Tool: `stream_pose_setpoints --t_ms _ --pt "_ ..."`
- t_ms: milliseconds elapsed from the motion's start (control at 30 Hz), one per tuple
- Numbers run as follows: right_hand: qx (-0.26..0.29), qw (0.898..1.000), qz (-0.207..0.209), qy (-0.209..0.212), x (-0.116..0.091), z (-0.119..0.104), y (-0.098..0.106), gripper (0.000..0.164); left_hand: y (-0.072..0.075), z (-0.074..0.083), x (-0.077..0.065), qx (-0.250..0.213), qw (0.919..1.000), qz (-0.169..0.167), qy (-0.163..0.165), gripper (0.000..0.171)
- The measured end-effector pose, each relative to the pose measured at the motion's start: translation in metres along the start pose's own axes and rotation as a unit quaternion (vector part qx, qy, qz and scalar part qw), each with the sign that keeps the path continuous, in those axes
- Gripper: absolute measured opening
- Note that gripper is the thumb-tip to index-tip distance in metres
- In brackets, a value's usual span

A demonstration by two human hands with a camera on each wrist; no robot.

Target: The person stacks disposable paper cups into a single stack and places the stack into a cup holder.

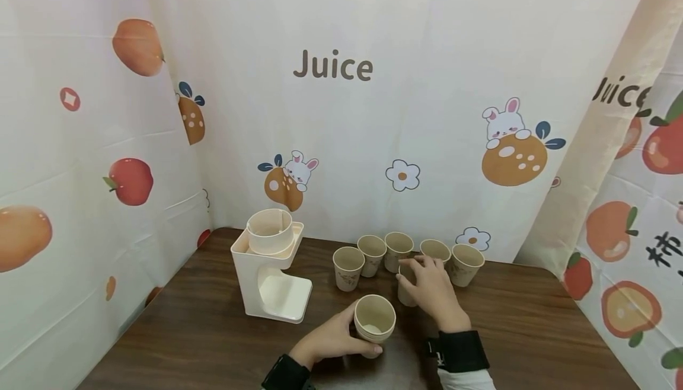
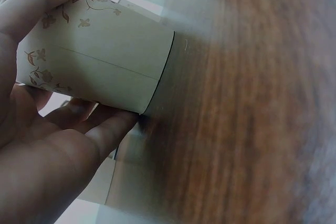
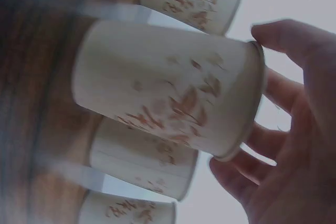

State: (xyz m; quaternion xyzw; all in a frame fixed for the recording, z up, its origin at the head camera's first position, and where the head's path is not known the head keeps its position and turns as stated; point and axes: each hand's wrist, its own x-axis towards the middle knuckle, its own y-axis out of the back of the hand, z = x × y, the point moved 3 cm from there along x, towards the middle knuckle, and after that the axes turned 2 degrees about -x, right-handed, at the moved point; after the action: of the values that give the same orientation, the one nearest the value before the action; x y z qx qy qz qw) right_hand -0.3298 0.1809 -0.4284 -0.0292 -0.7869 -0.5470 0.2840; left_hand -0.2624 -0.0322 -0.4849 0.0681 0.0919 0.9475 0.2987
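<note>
My left hand (image 1: 333, 338) grips a small stack of nested beige paper cups (image 1: 376, 322), mouths facing up, near the front of the table. In the left wrist view, thumb and fingers wrap round the flower-printed side of the stacked cups (image 2: 100, 51), and nested rims show at the upper left. To the right and farther back, my right hand (image 1: 432, 292) pinches a single paper cup (image 1: 407, 296) by its rim from above. The right wrist view has this paper cup (image 3: 168, 87) between the thumb on one side and fingertips on the other.
Several more paper cups (image 1: 348, 271) stand upright in a loose row at the back, some close behind my right hand. A cream-coloured stand with a round holder on top (image 1: 267, 248) stands at the left on the brown wooden table (image 1: 512, 331). A printed curtain hangs behind.
</note>
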Motion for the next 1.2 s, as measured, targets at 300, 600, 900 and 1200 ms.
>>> stream_pose_setpoints --t_ms 300,600,900,1200 --pt "0.019 0.997 -0.076 0.013 -0.006 -0.008 0.015 0.037 0.000 -0.001 0.000 0.004 0.9999 0.007 0.008 0.076" --pt "0.064 0.990 -0.124 -0.001 -0.010 -0.012 0.021 0.041 0.000 -0.001 0.000 0.002 1.0000 0.006 0.005 0.076" --pt "0.083 0.987 -0.136 0.009 -0.013 -0.011 0.020 0.039 -0.001 -0.002 0.000 -0.007 0.9999 0.004 0.006 0.075" --pt "0.086 0.993 -0.073 0.043 -0.013 -0.015 0.028 0.037 -0.001 -0.001 0.002 -0.007 1.0000 0.001 -0.002 0.075"
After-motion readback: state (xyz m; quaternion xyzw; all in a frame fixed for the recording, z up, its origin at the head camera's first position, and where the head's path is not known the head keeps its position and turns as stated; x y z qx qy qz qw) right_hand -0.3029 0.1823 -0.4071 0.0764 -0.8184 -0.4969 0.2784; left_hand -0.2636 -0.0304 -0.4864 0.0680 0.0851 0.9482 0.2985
